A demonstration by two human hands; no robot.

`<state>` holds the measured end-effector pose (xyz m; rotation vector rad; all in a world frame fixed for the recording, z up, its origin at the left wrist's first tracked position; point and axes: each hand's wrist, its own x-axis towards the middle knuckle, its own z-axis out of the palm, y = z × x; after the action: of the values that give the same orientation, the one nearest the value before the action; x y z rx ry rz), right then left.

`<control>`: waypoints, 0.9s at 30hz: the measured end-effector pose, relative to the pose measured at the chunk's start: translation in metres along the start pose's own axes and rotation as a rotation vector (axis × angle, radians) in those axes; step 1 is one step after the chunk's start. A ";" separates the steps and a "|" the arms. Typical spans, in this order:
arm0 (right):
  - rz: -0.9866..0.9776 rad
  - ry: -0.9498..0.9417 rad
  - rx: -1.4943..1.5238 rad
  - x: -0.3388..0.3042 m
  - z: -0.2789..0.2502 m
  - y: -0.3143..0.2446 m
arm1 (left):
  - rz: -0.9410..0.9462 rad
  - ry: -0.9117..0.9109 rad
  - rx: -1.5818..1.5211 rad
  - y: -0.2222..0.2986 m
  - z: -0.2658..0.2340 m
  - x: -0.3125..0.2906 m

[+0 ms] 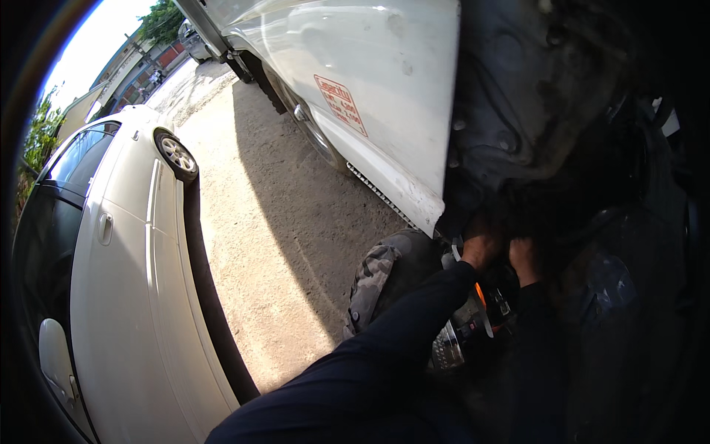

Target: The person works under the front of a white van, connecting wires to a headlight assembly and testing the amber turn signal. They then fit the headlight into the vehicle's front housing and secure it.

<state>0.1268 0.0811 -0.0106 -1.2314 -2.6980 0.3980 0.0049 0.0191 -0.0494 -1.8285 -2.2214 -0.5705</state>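
My left hand (482,249) reaches from a dark sleeve into deep shadow behind the lower corner of a white truck door (399,103). Close beside it on the right is my right hand (523,257), also reaching forward into the dark. The fingers of both hands are lost in shadow, so whatever they touch or hold cannot be made out. Above them hang dark, grimy mechanical parts (510,111) with bolts and a hose-like line. Just below the hands lie a thin orange strip (481,294) and some metal and black items, too dim to name.
Camouflage cloth over a bent knee (373,277) shows left of my forearms. A pale parked car (126,244) stands at the left, beyond a strip of concrete ground (259,222). Crumpled clear plastic (610,281) lies in shade at the right. The truck's front wheel (314,133) is further off.
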 end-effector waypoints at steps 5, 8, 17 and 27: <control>0.010 0.319 0.482 0.011 0.010 0.000 | -0.204 0.364 -0.768 -0.008 -0.015 0.011; -0.136 0.348 0.546 0.015 0.004 -0.004 | -0.134 0.358 -0.599 -0.006 -0.038 0.017; -0.069 0.407 1.095 0.025 -0.001 -0.025 | -0.525 0.266 -1.083 0.021 -0.093 0.024; -0.070 0.446 1.107 0.023 0.002 -0.031 | -0.498 0.044 -0.987 0.008 -0.083 0.025</control>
<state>0.0891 0.0788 -0.0024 -0.7324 -1.6470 1.2008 0.0002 0.0081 0.0369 -1.4625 -2.5792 -2.0598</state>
